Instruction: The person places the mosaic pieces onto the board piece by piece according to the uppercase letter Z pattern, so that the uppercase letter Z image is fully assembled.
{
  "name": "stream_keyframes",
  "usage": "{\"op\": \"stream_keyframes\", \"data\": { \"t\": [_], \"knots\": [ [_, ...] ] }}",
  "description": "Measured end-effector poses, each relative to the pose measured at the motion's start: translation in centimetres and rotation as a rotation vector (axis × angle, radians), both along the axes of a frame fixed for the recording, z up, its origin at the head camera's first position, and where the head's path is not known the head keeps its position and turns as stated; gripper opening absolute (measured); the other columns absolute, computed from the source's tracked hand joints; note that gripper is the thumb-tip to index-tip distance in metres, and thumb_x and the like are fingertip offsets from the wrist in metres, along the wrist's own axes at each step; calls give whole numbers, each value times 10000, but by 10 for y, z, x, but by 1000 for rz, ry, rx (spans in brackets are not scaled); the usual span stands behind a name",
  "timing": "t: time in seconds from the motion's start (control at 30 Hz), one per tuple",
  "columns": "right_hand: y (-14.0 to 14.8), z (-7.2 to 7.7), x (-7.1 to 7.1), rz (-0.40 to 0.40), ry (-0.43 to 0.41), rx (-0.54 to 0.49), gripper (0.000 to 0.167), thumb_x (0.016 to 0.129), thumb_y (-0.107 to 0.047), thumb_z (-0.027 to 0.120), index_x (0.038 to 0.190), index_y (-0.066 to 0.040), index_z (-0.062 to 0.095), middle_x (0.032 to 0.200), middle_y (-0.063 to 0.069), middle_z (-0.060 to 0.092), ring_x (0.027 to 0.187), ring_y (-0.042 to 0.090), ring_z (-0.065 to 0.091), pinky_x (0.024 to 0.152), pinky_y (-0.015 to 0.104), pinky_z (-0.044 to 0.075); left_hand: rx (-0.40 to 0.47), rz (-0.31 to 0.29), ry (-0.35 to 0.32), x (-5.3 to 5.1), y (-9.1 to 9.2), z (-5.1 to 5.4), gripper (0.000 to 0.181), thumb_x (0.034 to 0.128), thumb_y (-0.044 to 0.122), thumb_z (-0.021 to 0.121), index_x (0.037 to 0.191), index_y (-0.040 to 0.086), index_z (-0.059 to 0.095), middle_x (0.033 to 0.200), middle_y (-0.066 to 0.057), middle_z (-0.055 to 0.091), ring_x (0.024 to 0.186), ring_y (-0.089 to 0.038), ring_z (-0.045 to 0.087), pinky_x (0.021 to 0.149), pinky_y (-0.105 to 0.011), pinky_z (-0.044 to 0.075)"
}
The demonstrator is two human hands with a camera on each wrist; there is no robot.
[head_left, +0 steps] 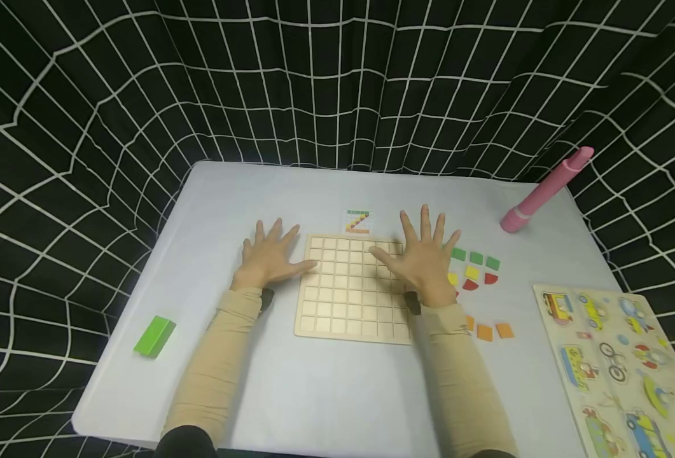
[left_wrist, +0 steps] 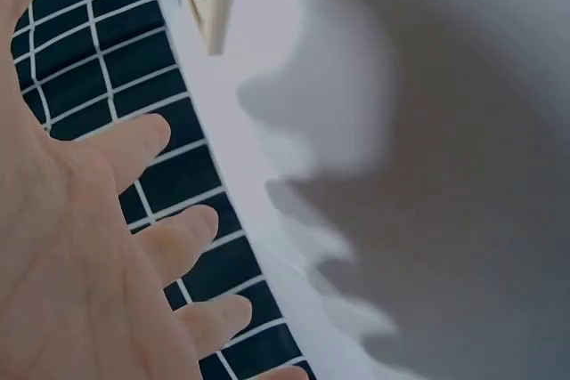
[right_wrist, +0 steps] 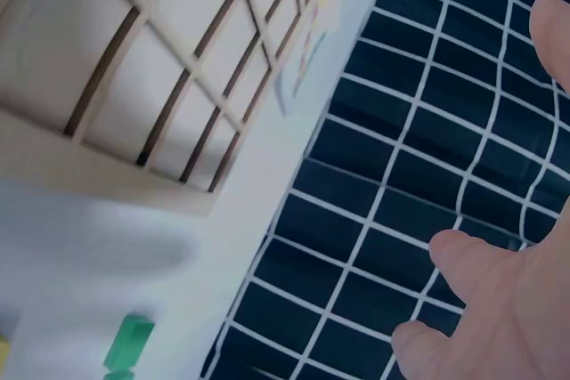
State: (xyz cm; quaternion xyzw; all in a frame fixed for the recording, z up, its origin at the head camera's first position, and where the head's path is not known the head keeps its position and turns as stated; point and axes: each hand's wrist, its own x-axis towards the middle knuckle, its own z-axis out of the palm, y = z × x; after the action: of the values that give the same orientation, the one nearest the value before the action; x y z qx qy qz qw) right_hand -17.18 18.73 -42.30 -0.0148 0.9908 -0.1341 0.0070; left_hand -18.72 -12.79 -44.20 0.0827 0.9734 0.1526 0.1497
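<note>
A wooden grid board (head_left: 340,286) with bare square cells lies in the middle of the white table. My left hand (head_left: 268,257) is spread over the board's left edge, fingers straight and nothing held; the left wrist view shows its palm (left_wrist: 80,238) above the tabletop. My right hand (head_left: 423,264) spreads over the board's right side, fingers apart and holding nothing. Beyond the board lies a small pattern card (head_left: 358,222) with a Z-like coloured design. Right of the right hand are green squares (head_left: 476,257), yellow squares (head_left: 472,272), red quarter-round pieces (head_left: 490,278) and orange squares (head_left: 485,333), some hidden by that arm.
At the left stands a green block (head_left: 155,336). A pink tube-like object (head_left: 546,189) rises at the back right. A wooden picture puzzle board (head_left: 618,369) with vehicles lies at the right front. Black curtain with white grid lines (head_left: 343,83) surrounds the table.
</note>
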Motion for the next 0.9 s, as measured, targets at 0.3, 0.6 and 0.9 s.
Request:
{"op": "stream_keyframes", "data": {
  "t": [0.3,0.6,0.9],
  "knots": [
    [29,-7,2,-31,-30,52,1053,869,-827,453,1661,-175,217,1739,253,17,1575,588,-53,1167,857,-42,78,-95,-59,1,-16,-8,1030,811,741,688,1647,309,267,1763,-142,80,1602,-518,-39,1214,-805,-8],
    [64,-17,4,-66,-101,66,1072,874,-862,403,1655,-151,223,1722,292,53,1550,631,-54,1151,871,-49,94,-111,-136,0,-18,-6,1035,802,695,743,1643,327,267,1765,-147,7,1586,-537,-98,1166,-850,-23],
    [89,-24,3,-73,-96,59,924,909,-760,485,1604,-163,366,1709,310,99,1529,670,-19,1130,893,-14,62,-129,-136,-3,-14,-13,1053,772,724,754,1636,373,266,1767,-141,-31,1556,-586,-128,1121,-893,-11]
  ]
}}
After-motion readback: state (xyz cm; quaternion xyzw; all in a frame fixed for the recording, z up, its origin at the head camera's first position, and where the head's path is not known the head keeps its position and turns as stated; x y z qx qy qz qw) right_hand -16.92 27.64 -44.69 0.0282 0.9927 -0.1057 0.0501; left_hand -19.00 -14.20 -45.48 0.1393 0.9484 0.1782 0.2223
